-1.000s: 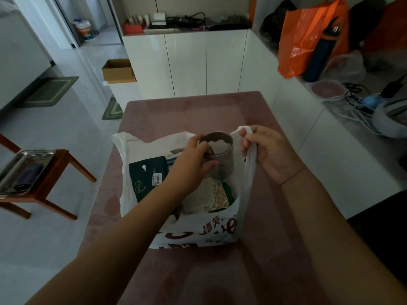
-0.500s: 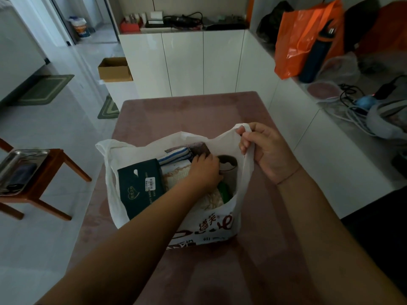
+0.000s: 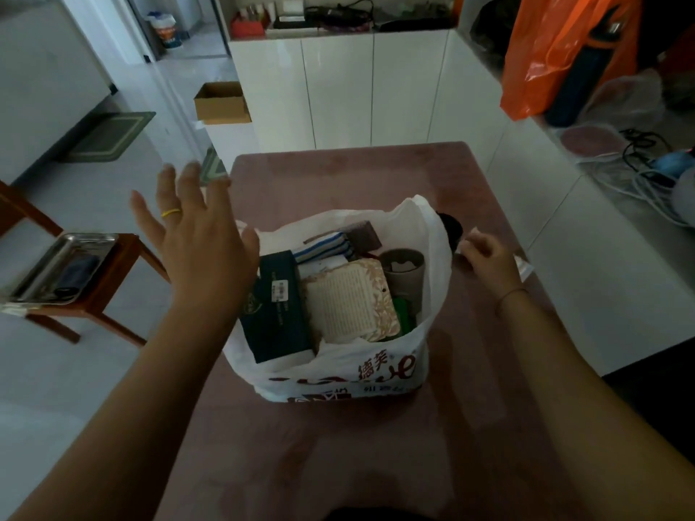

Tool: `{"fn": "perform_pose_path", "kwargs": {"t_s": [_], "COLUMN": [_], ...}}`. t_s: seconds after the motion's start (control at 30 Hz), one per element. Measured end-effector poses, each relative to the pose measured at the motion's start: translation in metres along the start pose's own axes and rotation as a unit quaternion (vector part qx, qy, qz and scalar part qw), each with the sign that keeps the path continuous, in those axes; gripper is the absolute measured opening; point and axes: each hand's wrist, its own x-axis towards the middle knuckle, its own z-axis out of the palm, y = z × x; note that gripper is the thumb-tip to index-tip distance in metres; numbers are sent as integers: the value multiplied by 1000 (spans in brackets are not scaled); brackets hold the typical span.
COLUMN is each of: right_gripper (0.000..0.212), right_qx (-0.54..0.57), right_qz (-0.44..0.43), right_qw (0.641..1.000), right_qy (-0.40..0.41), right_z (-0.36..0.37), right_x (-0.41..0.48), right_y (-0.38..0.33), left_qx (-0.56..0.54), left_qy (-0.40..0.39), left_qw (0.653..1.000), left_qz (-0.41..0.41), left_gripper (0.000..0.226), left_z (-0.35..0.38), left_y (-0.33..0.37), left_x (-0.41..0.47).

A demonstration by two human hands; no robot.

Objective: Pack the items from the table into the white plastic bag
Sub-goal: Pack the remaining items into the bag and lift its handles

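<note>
- A white bag (image 3: 338, 370) stands open on the pink table (image 3: 376, 445), already stuffed: a dark green box (image 3: 276, 306) at its left, a patterned packet (image 3: 353, 298) in the middle, a grey cup (image 3: 404, 268) at the right, striped cloth (image 3: 327, 248) and a brown block (image 3: 364, 235) at the back.
- The left hand (image 3: 199, 250) hovers just beside the bag's left rim, fingers spread wide, holding nothing.
- The right hand (image 3: 489, 257) sits at the bag's right side, fingers curled loosely; whether it pinches anything cannot be told.
- Little bare table shows anything left to pack, so the job looks nearly done.
- To finish well, the person would likely gather both handles (image 3: 421, 208) evenly, keep the cup upright, and press the box down so nothing tips the bag when lifted.
- A dark round thing (image 3: 451, 227) pokes out behind the bag's right wall; its body is hidden, and it may be 1 last item.
- A pale, flat scrap (image 3: 524, 267) lies under the right hand, too covered to name.
- A green item (image 3: 404, 317) deep in the bag is mostly buried.
- The bag's left handle is hidden by the left hand, and the printed lettering is cut off at the fold.
- Dim light blurs the left fingertips.
</note>
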Motion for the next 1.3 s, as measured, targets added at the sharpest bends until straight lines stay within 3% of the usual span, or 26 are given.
{"fn": "perform_pose_path", "kwargs": {"t_s": [0.13,0.23,0.33,0.47,0.67,0.87,0.93,1.0,1.1,1.23,1.3], "right_gripper": [67,86,101,105,91,37,29,25,28,37,34], "right_qx": [-144,-304,-400,-436,-461,-499,-517,-516,-462,-277,-185], "right_qz": [12,32,68,98,105,34,11,23,73,110,117], "right_qw": [990,951,911,889,877,864,853,853,880,946,959], "right_qy": [-10,-40,-73,-97,-87,50,68,75,84,127,180], "right_z": [3,-1,-4,1,4,-1,-3,-5,-9,-26,-36], "right_x": [28,49,69,88,106,123,128,131,126,82,53], "right_y": [34,58,76,91,111,130,130,126,114,94,76], "left_qx": [-38,-122,-182,-207,-187,-180,-182,-190,-201,-251,-289], "left_qy": [-80,-122,-120,-85,-51,-38,-27,-22,-24,-63,-79], "left_qw": [993,979,967,964,971,974,972,970,966,945,927], "left_qz": [-75,-106,-133,-141,-138,-135,-145,-152,-159,-201,-224], "left_gripper": [66,54,39,34,30,30,30,30,30,32,32], "left_z": [-7,-4,1,12,22,29,28,27,23,17,13], "left_y": [-13,-14,-9,5,8,16,17,16,13,9,5], "left_x": [-4,-10,-13,-18,-24,-29,-29,-30,-30,-25,-22]}}
